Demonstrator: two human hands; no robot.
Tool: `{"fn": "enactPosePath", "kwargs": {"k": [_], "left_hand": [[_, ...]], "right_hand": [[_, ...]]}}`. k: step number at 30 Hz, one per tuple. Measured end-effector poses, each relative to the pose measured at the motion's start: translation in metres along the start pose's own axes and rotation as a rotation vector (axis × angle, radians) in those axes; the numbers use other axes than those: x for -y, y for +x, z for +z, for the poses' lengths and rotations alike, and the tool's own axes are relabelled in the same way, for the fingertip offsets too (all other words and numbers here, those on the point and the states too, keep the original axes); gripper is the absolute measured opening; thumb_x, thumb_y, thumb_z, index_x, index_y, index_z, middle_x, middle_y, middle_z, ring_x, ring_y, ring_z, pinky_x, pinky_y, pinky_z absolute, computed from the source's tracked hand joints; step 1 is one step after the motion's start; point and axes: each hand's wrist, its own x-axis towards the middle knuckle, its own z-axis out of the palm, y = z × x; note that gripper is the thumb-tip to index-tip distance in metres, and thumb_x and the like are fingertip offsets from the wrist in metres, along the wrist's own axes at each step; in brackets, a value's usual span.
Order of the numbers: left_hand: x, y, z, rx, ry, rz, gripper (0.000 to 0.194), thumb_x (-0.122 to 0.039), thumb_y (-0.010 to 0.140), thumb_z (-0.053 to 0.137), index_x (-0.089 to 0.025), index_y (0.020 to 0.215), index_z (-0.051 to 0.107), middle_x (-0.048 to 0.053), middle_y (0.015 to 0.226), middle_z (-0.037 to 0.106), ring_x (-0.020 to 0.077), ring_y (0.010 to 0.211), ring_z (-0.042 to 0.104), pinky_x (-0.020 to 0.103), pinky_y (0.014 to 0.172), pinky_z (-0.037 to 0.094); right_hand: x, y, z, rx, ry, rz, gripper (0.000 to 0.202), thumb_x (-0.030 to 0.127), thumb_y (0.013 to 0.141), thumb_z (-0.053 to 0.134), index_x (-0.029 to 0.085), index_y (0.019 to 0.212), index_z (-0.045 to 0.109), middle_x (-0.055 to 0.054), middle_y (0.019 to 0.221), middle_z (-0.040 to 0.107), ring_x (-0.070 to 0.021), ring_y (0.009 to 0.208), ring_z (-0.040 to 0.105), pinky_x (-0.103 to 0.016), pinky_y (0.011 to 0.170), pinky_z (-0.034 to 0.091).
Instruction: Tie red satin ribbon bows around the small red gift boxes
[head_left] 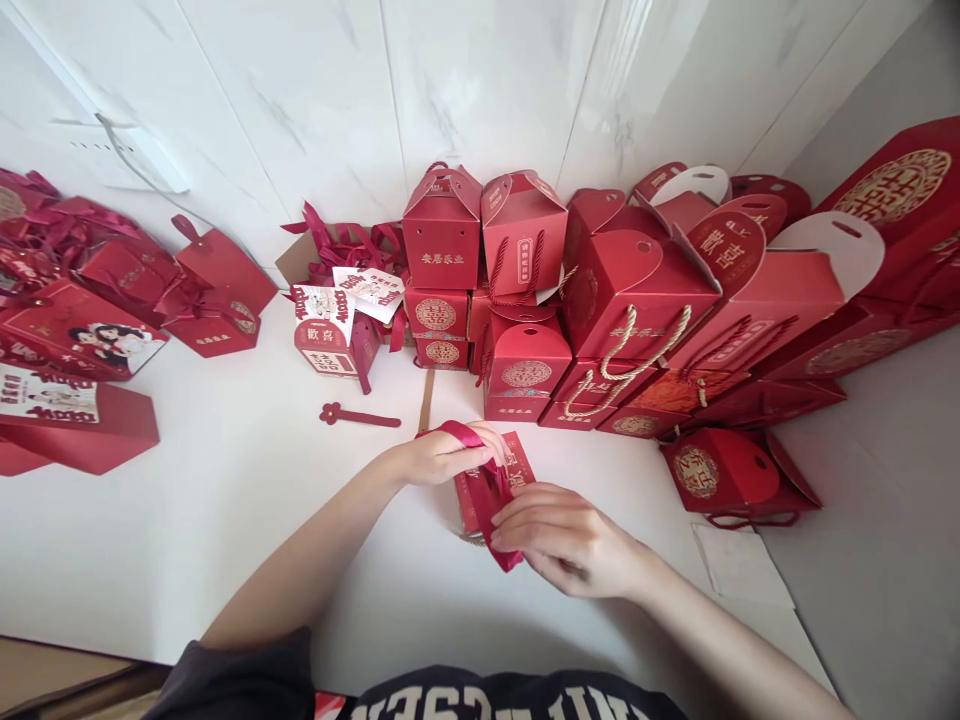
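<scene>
A small red gift box (519,455) with pale printed characters stands on the white table in front of me, partly covered by my hands. Across its top runs a shiny crimson ribbon (491,495). At the box's far left side, my left hand (457,452) pinches part of this ribbon, and a loop of it lies over the fingers. My right hand (559,530) is closed on the ribbon at the near right side, where a folded end hangs below the fingertips. Whether the ribbon is knotted is hidden by the fingers.
Many red boxes (442,245) are stacked along the tiled wall and to the right. More ribboned boxes (82,320) pile up at the left. A red flower-ended strip (360,415) and a printed box with cards (330,345) lie nearer. One red box (739,470) rests tipped at right.
</scene>
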Motion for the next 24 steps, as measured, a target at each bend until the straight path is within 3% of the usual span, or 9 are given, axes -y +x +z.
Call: {"fn": "enactPosePath", "kwargs": {"k": [6,10,12,13,15,16,18,20,24], "left_hand": [[-0.007,0.001,-0.004,0.063,-0.003,-0.014,0.032,-0.028,0.098,0.04,-0.015,0.096,0.069,0.011,0.105,0.068,0.0228,0.114,0.055,0.04,0.104,0.043],[-0.005,0.0,-0.005,0.066,-0.052,-0.051,0.032,-0.03,0.098,0.04,-0.014,0.095,0.068,0.012,0.108,0.066,0.0222,0.112,0.057,0.037,0.101,0.045],[-0.002,0.0,-0.004,0.044,-0.074,-0.08,0.031,-0.03,0.098,0.042,-0.014,0.097,0.068,0.013,0.111,0.065,0.022,0.111,0.058,0.037,0.1,0.046],[-0.001,0.0,-0.004,0.032,-0.078,-0.087,0.03,-0.031,0.097,0.043,-0.014,0.098,0.067,0.013,0.11,0.065,0.0222,0.111,0.059,0.038,0.1,0.047],[0.002,-0.001,-0.003,0.022,-0.074,-0.09,0.029,-0.031,0.097,0.044,-0.014,0.097,0.067,0.013,0.108,0.065,0.0228,0.11,0.059,0.039,0.101,0.046],[0.003,-0.001,-0.003,0.021,-0.068,-0.086,0.029,-0.031,0.096,0.044,-0.013,0.096,0.067,0.013,0.106,0.066,0.0229,0.11,0.059,0.04,0.101,0.046],[0.003,0.0,-0.003,0.014,-0.053,-0.067,0.029,-0.03,0.096,0.044,-0.013,0.096,0.067,0.013,0.106,0.066,0.023,0.11,0.059,0.04,0.102,0.045],[0.002,0.001,-0.002,0.009,-0.04,-0.038,0.028,-0.029,0.096,0.044,-0.013,0.096,0.068,0.013,0.106,0.066,0.0227,0.109,0.059,0.04,0.102,0.045],[-0.003,0.002,-0.001,0.044,-0.056,-0.032,0.034,-0.029,0.098,0.04,-0.015,0.093,0.07,0.011,0.099,0.07,0.0219,0.109,0.059,0.037,0.102,0.044]], "right_hand": [[0.024,-0.002,0.001,0.146,0.396,0.132,0.029,0.007,0.087,0.048,0.019,0.106,0.068,-0.007,0.093,0.076,-0.0165,0.09,0.071,-0.03,0.084,0.058],[0.032,-0.008,-0.034,0.468,0.682,0.166,0.026,0.014,0.09,0.052,0.017,0.11,0.069,-0.009,0.103,0.075,-0.015,0.093,0.072,-0.021,0.078,0.057],[0.03,-0.008,-0.054,0.516,0.694,0.177,0.033,0.023,0.086,0.061,0.018,0.118,0.065,-0.012,0.123,0.068,-0.0181,0.099,0.07,-0.021,0.071,0.058],[0.028,-0.008,-0.061,0.494,0.631,0.233,0.037,0.03,0.085,0.065,0.019,0.12,0.064,-0.012,0.126,0.065,-0.0212,0.106,0.067,-0.023,0.069,0.058],[0.022,-0.005,-0.067,0.199,0.376,0.401,0.028,0.036,0.09,0.058,0.021,0.113,0.065,-0.011,0.114,0.068,-0.0223,0.103,0.066,-0.028,0.07,0.057],[0.018,-0.002,-0.064,0.053,0.21,0.488,0.024,0.035,0.092,0.055,0.022,0.109,0.065,-0.011,0.109,0.068,-0.0218,0.098,0.066,-0.031,0.072,0.056],[0.01,0.003,-0.051,-0.109,-0.086,0.542,0.025,0.035,0.089,0.061,0.022,0.11,0.061,-0.011,0.108,0.066,-0.0243,0.097,0.063,-0.038,0.081,0.054],[0.002,0.008,-0.033,-0.134,-0.252,0.482,0.034,0.033,0.085,0.064,0.022,0.117,0.056,-0.012,0.113,0.064,-0.0281,0.104,0.06,-0.046,0.092,0.049],[-0.009,0.015,-0.01,-0.172,-0.296,0.468,0.025,0.013,0.087,0.05,0.021,0.11,0.056,-0.01,0.105,0.066,-0.025,0.096,0.061,-0.042,0.088,0.048]]}}
